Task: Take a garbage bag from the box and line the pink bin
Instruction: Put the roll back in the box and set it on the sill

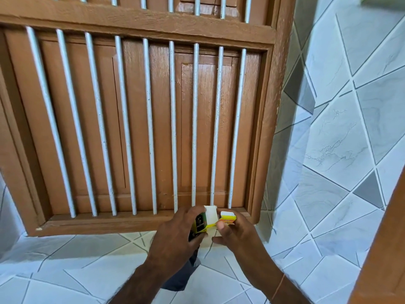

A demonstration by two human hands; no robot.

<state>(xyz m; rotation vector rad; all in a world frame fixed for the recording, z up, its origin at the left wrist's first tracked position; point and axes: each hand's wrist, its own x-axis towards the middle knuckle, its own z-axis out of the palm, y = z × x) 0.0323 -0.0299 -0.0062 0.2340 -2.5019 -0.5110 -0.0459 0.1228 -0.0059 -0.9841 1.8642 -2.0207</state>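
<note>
A small green, yellow and white garbage-bag box (pixel 205 222) is held up in front of the wooden window. My left hand (pixel 175 235) grips its green body from the left side. My right hand (pixel 235 231) pinches the box's open end flap (pixel 228 216), thumb on the near side. A dark grey garbage bag (pixel 183 275) hangs down below my left hand, partly hidden by my forearm. How it is held cannot be made out. The pink bin is not in view.
A brown wooden window frame (pixel 153 25) with several white vertical bars (pixel 149 128) fills the wall ahead. Pale blue-white tiles (pixel 339 139) cover the wall on the right and below. A brown wooden edge (pixel 385 249) stands at the far right.
</note>
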